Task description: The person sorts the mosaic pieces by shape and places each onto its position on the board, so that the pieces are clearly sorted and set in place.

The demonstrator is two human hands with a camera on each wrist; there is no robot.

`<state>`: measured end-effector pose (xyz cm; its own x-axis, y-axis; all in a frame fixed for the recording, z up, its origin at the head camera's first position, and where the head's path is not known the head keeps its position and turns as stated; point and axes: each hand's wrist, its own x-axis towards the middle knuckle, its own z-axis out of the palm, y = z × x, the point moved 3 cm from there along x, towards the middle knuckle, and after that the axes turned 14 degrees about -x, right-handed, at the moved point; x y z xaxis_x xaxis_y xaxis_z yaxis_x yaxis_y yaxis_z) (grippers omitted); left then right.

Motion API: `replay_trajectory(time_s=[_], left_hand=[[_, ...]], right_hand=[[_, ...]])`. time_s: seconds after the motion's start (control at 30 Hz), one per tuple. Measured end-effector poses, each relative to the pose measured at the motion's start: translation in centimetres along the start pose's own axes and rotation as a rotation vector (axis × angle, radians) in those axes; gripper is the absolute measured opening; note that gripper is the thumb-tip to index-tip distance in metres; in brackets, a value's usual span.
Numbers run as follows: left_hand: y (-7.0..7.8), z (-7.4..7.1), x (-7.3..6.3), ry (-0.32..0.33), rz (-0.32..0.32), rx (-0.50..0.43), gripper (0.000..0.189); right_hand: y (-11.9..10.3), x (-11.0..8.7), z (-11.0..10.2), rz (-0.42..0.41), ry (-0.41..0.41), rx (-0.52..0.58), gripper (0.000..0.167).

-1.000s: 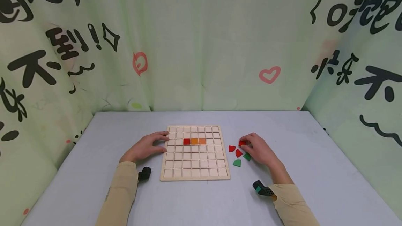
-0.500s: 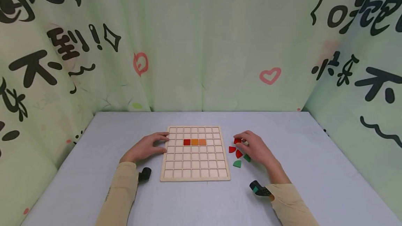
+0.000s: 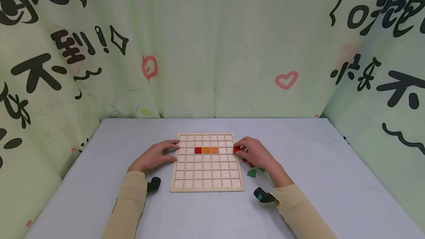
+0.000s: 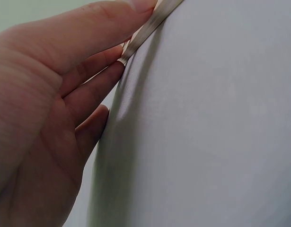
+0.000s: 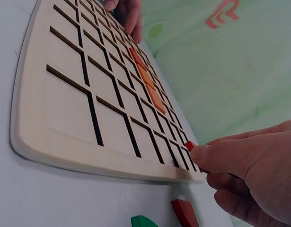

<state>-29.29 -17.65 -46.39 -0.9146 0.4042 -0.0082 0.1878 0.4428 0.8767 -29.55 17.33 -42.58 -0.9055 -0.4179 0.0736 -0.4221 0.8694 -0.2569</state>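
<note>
A wooden grid board (image 3: 206, 189) lies on the table with a red square tile (image 3: 198, 150) and two orange tiles (image 3: 210, 150) side by side in one row. My left hand (image 3: 154, 156) touches the board's left edge, thumb and fingers spread apart along it; the left wrist view shows the thumb (image 4: 95, 21) at the rim. Between thumb and fingertips, my right hand (image 3: 255, 153) pinches a small red block (image 5: 190, 146) over the board's right edge. The fingers hide part of that block, so its full shape cannot be seen.
Red pieces (image 5: 185, 212) lie beside the board's right edge, partly hidden by my right hand in the head view. Green pieces, one a quarter-circle (image 3: 251, 173), lie closer to me. A printed curtain (image 3: 212, 47) stands behind the table.
My right hand has moved left with the red block, from among the loose pieces to the board's right edge. My left hand stays at the board's left edge.
</note>
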Motion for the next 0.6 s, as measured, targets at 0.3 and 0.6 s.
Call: replay_trajectory(time_s=[0.3,0.6], left_hand=[[0.0,0.0,-0.1,0.001,-0.003,-0.006,0.044],[0.1,0.0,0.0,-0.001,-0.006,-0.005,0.045]], right_hand=[[-2.2,1.7,1.0,-0.074,-0.018,-0.034,0.023],[-2.8,2.6,2.0,-0.091,0.008,-0.056,0.020]])
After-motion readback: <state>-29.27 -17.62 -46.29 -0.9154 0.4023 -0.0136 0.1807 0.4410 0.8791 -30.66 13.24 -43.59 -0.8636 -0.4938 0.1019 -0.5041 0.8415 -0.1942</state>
